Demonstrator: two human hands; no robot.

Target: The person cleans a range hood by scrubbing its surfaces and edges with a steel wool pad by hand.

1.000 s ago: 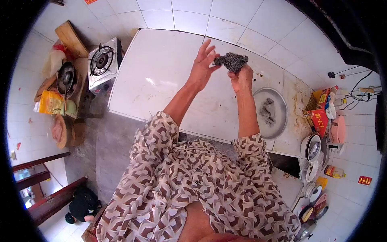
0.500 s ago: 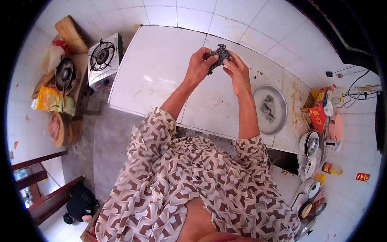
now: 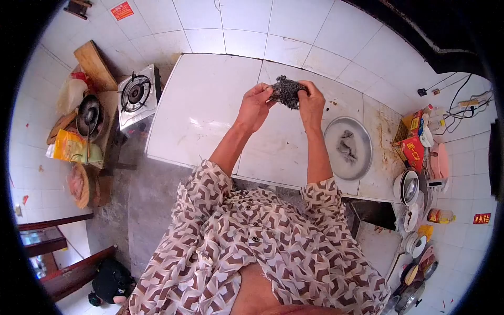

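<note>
Pinched by your left hand and right hand, the dark wad is held above the counter; you seem to be working its 2 sides, which calls for keeping both holds. Right of the grip, the metal basin's rim looks the nearest obstacle; well left sits a stove.

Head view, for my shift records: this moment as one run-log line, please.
left hand: gripping dark wad | right hand: gripping dark wad | metal basin: on counter, grey item inside
</note>
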